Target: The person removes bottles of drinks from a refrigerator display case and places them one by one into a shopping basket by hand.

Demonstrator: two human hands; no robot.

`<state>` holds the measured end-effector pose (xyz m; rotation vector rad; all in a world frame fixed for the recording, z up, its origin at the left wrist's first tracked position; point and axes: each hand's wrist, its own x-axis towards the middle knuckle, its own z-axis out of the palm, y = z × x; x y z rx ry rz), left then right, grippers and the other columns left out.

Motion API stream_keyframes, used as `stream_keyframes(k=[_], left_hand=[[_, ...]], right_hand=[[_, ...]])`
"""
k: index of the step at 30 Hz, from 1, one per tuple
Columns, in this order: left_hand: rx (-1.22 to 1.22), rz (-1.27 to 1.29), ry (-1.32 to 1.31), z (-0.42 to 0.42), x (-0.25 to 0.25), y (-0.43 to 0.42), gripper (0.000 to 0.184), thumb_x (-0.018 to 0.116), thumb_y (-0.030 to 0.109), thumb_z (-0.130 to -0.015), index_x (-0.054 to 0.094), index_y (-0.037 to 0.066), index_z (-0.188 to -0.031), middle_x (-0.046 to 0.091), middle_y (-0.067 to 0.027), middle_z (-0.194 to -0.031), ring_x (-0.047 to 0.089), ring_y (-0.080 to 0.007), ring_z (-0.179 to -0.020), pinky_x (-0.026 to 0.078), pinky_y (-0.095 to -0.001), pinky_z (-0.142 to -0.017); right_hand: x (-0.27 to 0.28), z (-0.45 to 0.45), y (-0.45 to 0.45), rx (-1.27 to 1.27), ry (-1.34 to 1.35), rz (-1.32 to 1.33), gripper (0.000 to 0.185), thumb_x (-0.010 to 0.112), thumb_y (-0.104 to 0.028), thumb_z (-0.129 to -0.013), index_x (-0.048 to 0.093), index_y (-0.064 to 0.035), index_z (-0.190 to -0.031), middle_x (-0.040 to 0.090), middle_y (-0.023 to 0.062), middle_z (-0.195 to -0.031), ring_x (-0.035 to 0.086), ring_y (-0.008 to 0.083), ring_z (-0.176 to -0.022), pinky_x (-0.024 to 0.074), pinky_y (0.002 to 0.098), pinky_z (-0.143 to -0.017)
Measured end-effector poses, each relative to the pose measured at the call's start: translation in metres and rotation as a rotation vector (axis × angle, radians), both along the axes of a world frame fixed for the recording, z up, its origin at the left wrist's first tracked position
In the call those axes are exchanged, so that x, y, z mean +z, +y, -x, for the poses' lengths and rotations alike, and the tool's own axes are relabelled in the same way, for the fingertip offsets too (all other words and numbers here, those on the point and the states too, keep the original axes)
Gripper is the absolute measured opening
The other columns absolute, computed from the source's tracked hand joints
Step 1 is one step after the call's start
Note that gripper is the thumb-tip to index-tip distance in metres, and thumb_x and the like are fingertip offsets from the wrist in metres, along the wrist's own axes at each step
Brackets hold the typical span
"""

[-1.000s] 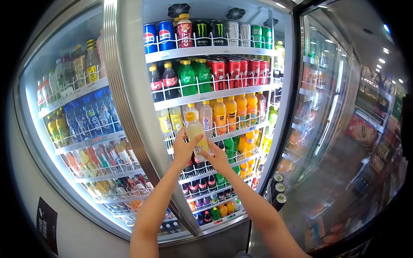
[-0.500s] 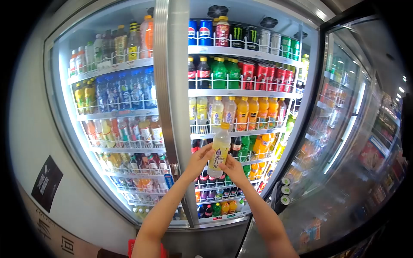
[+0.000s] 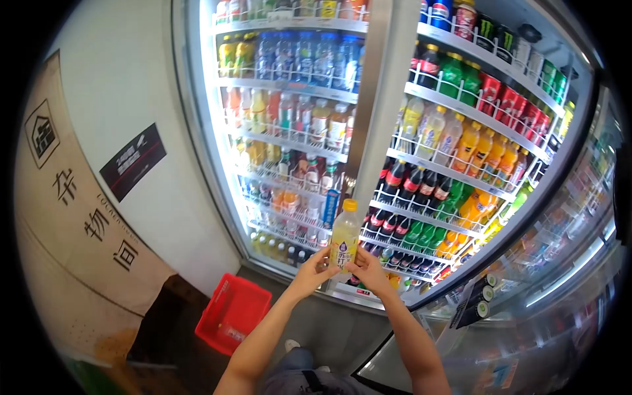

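Note:
A clear bottle of pale yellow drink (image 3: 345, 238) with an orange-yellow cap stands nearly upright between my two hands. My left hand (image 3: 315, 272) grips its lower left side, and my right hand (image 3: 368, 272) closes on its lower right side. The label carries Chinese characters and a dark drop mark; the base is partly hidden by my fingers. Behind it is the drinks fridge, where similar yellow-capped bottles (image 3: 430, 131) stand on a middle shelf of the right section.
On the floor at lower left sits a red basket (image 3: 232, 315). The right glass door (image 3: 526, 309) stands open beside my right arm. A closed glass section of shelved drinks (image 3: 289, 118) is on the left. A beige curtain (image 3: 85, 204) hangs at far left.
My view has turned left and down, bringing the red basket and curtain into sight. Both hands still hold the bottle, now lower in front of the metal frame between the fridge sections.

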<state>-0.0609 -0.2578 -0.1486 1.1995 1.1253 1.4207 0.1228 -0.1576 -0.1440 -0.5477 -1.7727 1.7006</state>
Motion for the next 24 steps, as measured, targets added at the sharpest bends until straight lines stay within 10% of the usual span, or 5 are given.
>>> stream_keyframes(k=[24], left_hand=[[0.810, 0.252, -0.213, 0.172, -0.191, -0.219, 0.071, 0.073, 0.016, -0.085, 0.036, 0.003, -0.145, 0.051, -0.0123, -0.136, 0.050, -0.0230, -0.124, 0.043, -0.0357, -0.102]], right_hand=[[-0.194, 0.292, -0.130, 0.674, -0.330, 0.246, 0.065, 0.067, -0.014, -0.091, 0.035, 0.0003, -0.145, 0.059, 0.0104, -0.125, 0.056, 0.0171, -0.115, 0.0444, 0.0311, -0.098]])
